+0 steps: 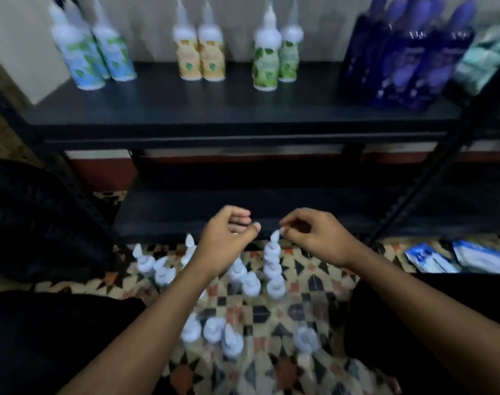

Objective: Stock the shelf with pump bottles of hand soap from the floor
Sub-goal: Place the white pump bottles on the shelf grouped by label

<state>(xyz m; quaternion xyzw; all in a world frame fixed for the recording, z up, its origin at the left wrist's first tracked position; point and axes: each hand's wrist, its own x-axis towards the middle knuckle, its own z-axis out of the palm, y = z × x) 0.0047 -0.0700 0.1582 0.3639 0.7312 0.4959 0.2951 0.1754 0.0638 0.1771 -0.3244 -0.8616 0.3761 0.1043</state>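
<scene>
Several pump bottles of hand soap stand on the patterned tiled floor, seen from above as white pump tops: a row under my right hand, a cluster to the left and a nearer group. My left hand hovers over them, fingers loosely curled, holding nothing. My right hand hangs beside it, thumb tip at the nozzle of the farthest bottle in the row, not gripping it. On the upper black shelf stand pairs of bottles with blue, yellow and green labels.
Dark blue refill pouches fill the shelf's right end. A lower black shelf sits just beyond my hands. Slanted shelf posts frame the sides. Blue-and-white packets lie on the floor at the right. A black bag sits left.
</scene>
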